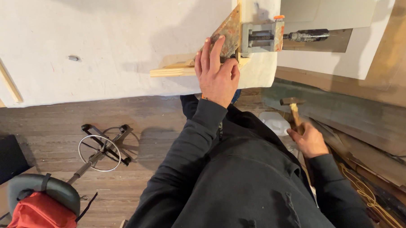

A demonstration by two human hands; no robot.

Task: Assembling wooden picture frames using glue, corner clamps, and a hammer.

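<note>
Hammer (294,110) sits gripped in my right hand (311,141); my left hand (216,75) presses flat, fingers spread, on the square (227,34) at the bench (119,45) edge.

I log 1 worn triangular corner brace (227,34), flat near the workbench's (97,50) front edge; 1 wooden-handled hammer (294,111), head up, beside the bench.

Black long-sleeved top, sleeves down to both wrists, bare left hand (216,75), bare right hand (310,140)

The left hand (217,73) covers the wooden corner under the set square (227,34); the hammer (294,111) is blurred; the red bag (36,221) is cut off below.
</note>
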